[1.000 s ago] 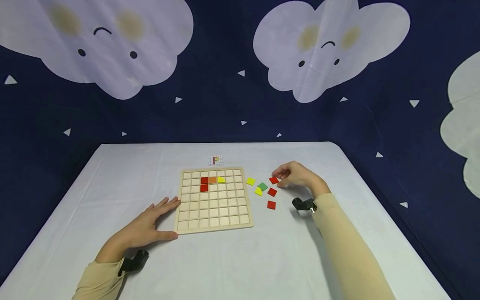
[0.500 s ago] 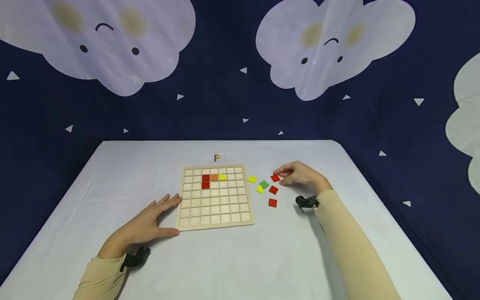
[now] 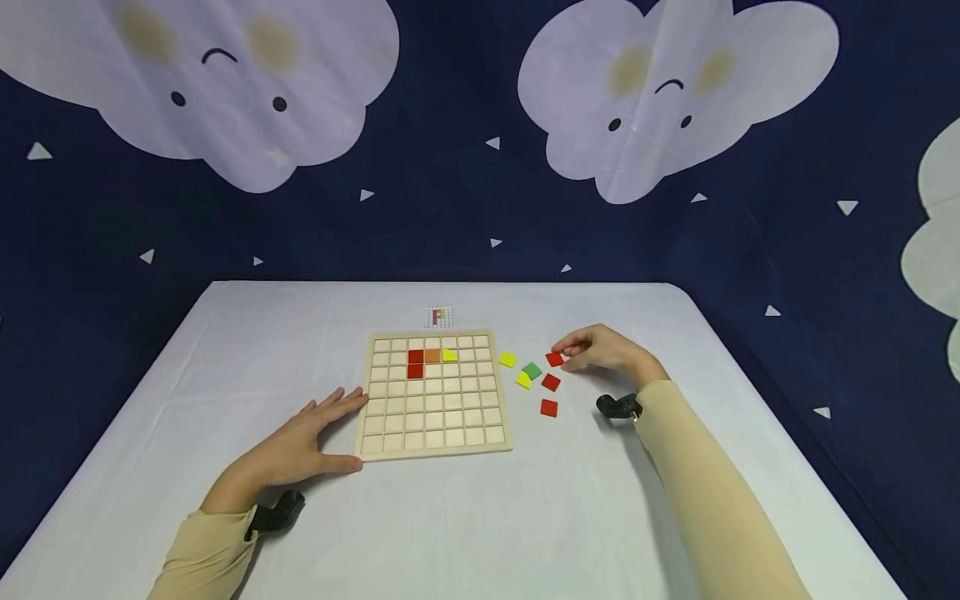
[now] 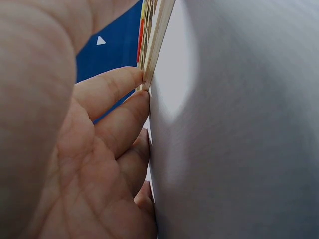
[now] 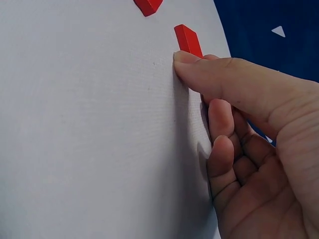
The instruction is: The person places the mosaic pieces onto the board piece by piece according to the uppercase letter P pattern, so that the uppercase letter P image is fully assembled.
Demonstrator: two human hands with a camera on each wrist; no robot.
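A wooden grid board (image 3: 435,403) lies on the table, with two dark red tiles (image 3: 416,372), an orange tile (image 3: 432,356) and a yellow tile (image 3: 449,356) in its upper squares. My left hand (image 3: 296,446) touches the board's left edge with spread, fairly straight fingers and the thumb at the near corner. To the board's right, my right hand (image 3: 606,350) pinches a red square tile (image 5: 189,41) between thumb and forefinger; the tile is low at the tabletop. The other right fingers curl loosely, holding nothing.
Beside the board lie two red tiles (image 3: 550,408), a green tile (image 3: 532,372) and two yellow tiles (image 3: 507,359). A small printed pattern card (image 3: 439,317) sits behind the board. A dark blue cloth (image 3: 450,233) with clouds hangs behind the white table.
The head view has shifted slightly. Both hands keep nearly the same places: the left at the board's edge, the right at the red tile.
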